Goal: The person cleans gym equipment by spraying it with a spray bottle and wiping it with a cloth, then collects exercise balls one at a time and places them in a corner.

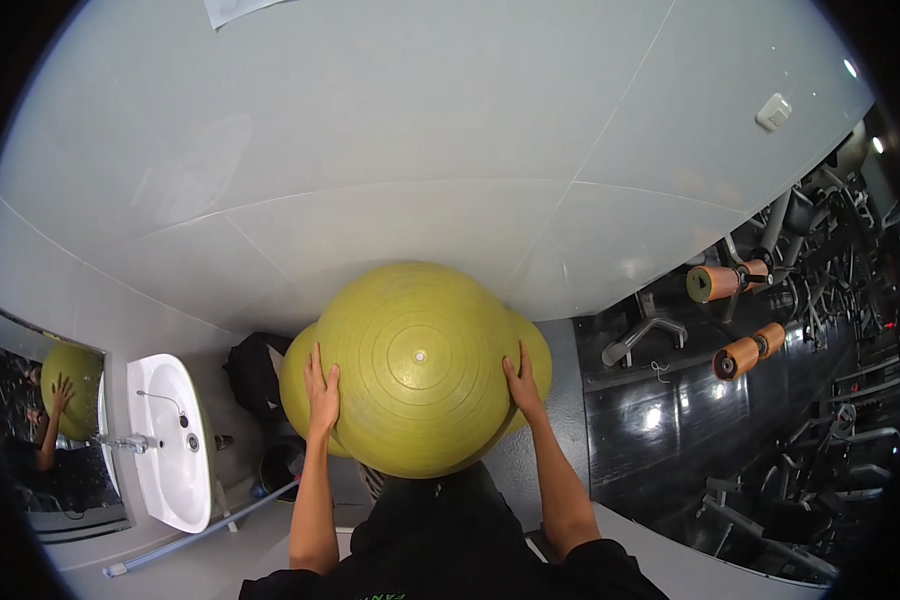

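A large yellow-green exercise ball (pixel 420 320) fills the middle of the view, in front of my body. My left hand (pixel 322 388) lies against its left side with the fingers pointing up. On its right side rests my right hand (pixel 522 380), thumb and fingers apart. Both palms press on the ball, so it is held between them. Behind and below it, two more yellow-green balls show, one at the left (pixel 295 385) and one at the right (pixel 538 365).
A white sink (pixel 178 440) with a tap stands at the left beside a mirror (pixel 50 430). A black bag (pixel 257 375) and a blue pole (pixel 185 543) are near it. Gym machines with orange rollers (pixel 736 358) stand at the right. A pale wall (pixel 400 120) rises ahead.
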